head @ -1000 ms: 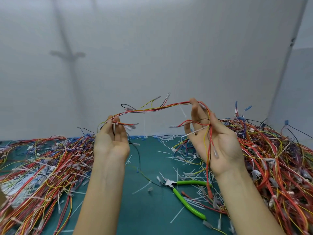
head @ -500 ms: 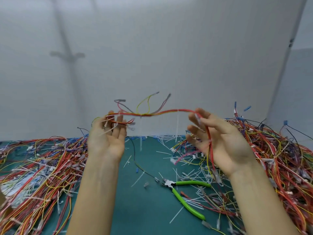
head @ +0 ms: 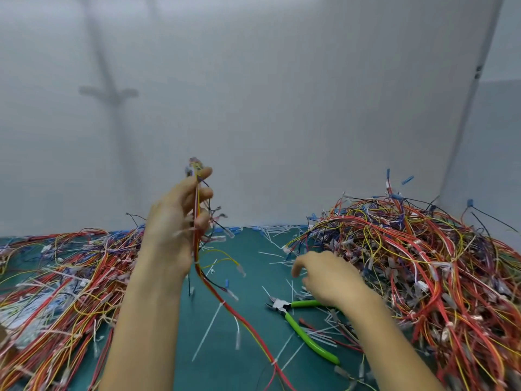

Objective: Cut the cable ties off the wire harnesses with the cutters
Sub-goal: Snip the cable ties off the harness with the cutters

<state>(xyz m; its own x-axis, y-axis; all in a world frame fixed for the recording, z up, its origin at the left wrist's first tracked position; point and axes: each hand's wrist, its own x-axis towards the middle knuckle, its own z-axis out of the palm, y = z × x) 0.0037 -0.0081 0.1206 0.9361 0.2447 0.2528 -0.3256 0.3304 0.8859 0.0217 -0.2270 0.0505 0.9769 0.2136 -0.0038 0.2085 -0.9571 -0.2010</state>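
Since the frame half a second earlier, the right hand (head: 329, 277) had let go of the wire harness (head: 234, 311) and dropped toward the green-handled cutters (head: 298, 320). The left hand (head: 174, 221) had swung the harness from a level stretch to hang upright.

A tall tangled heap of harnesses (head: 423, 263) rose just right of and behind the cutters. A flatter heap (head: 56, 277) spread well to the left of them. A teal mat (head: 248, 249) lay under the cutters, which rested with their handles spread and no hand gripping them.

Left of the cutters, the left hand's fingers were curled round the raised harness. Its red and yellow tail trailed down to the mat near the cutters. The right hand hovered over the upper handle with loosely bent fingers, holding nothing. Whether it touched the handle could not be told.

White cut tie pieces (head: 207, 334) were scattered on the mat all around the cutters, so many ties seemed to be off already. At least one white tie (head: 222, 303) still ringed the held harness. Pale ties also showed through the tall heap, so much work probably remained. Which heap was finished could not be told.
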